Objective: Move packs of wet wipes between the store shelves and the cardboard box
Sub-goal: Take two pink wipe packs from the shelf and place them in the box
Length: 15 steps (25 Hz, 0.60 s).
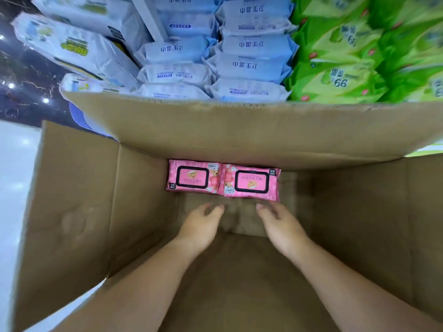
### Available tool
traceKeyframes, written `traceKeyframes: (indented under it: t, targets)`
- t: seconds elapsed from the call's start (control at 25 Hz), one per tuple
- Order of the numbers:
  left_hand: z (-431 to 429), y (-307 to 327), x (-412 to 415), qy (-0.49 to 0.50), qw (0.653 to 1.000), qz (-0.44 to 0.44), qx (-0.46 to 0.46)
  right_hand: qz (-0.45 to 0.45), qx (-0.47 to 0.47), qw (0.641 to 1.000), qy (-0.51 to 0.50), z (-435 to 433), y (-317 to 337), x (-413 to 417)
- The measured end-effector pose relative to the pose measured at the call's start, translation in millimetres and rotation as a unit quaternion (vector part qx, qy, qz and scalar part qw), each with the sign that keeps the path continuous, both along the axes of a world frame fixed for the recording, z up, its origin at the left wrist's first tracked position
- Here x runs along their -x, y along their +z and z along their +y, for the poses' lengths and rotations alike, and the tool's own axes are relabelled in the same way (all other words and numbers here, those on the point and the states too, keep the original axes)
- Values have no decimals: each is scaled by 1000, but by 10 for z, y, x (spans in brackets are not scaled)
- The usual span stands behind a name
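Note:
Two pink packs of wet wipes lie side by side on the bottom of the cardboard box (76, 212), against its far wall: the left pink pack (193, 176) and the right pink pack (250, 182). Both my arms reach down into the box. My left hand (202, 224) hovers just short of the left pack with relaxed fingers and holds nothing. My right hand (279, 222) is just short of the right pack, fingers loose, also holding nothing. Neither hand touches a pack.
Beyond the box's far flap (239, 130) the shelf holds stacked pale blue wipe packs (249, 65), green packs (354, 68) at the right and larger white packs (72, 46) at the left. Shiny floor (14, 168) shows at the left.

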State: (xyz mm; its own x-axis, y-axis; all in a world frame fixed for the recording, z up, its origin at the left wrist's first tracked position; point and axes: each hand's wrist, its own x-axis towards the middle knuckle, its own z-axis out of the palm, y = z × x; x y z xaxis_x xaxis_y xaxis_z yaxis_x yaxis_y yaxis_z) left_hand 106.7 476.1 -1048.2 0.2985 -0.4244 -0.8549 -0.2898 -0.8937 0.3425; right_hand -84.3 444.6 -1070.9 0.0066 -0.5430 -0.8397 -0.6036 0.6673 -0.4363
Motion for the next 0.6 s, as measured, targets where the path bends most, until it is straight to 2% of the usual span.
traceKeyframes:
  t: [0.12,0.28,0.44,0.6]
  targets:
    - [116,456,117,41,999,22,0,-15,-24,999,-30,111,449,90]
    - [89,1338,177,37,999,21,4,-24,-34,998,-47,164,1372,222]
    - [-64,2591,232,13,999,26,33,-36,-13,997,-66,115,2729,321]
    - [-222,3869,316,-44,995,39,81,-69,66,992,-83,3,4076,391]
